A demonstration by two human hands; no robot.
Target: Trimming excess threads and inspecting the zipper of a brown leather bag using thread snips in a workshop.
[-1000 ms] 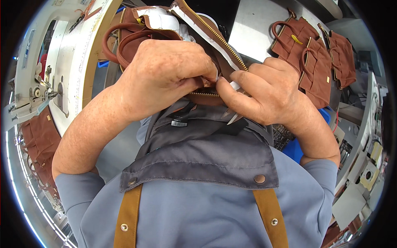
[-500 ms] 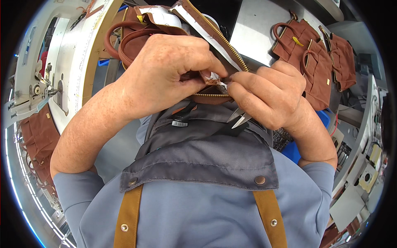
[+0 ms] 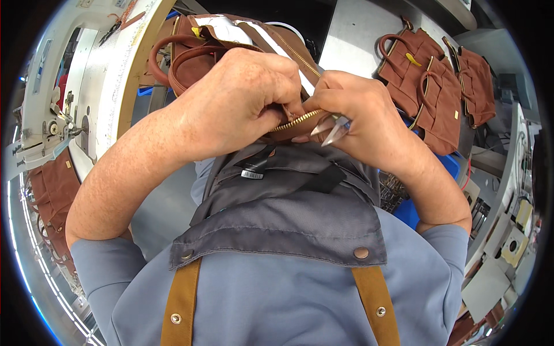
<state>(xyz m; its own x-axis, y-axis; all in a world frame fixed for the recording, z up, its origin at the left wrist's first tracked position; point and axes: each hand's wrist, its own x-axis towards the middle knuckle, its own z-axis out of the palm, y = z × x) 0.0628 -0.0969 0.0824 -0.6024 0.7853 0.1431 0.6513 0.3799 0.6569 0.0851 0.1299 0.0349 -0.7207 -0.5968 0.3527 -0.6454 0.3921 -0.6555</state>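
A brown handbag (image 3: pixel 193 66) with rolled handles, a white inner layer and a brass-toothed zip lies in front of me, its opening toward my body. My left hand (image 3: pixel 236 104) is closed on the bag's near zipped edge (image 3: pixel 297 121), with thumb and fingertips pinched together. My right hand (image 3: pixel 369 115) grips the same edge further right, thumb and index close to the left fingertips. A small pair of snips (image 3: pixel 333 131) is tucked in the right hand, two pointed blades sticking out toward the left. What lies between the fingertips is hidden.
A white sewing machine (image 3: pixel 86 98) stands at left beside a table edge with a ruler strip (image 3: pixel 118 81). More brown handbags (image 3: pixel 441 109) lie on the metal table at right. Others hang at lower left. A dark grey apron (image 3: pixel 288 225) covers my lap.
My right hand has turned and risen slightly, carrying the snips up and showing their blades more. The zipped edge is raised between both hands; the far zip strip has dropped flatter.
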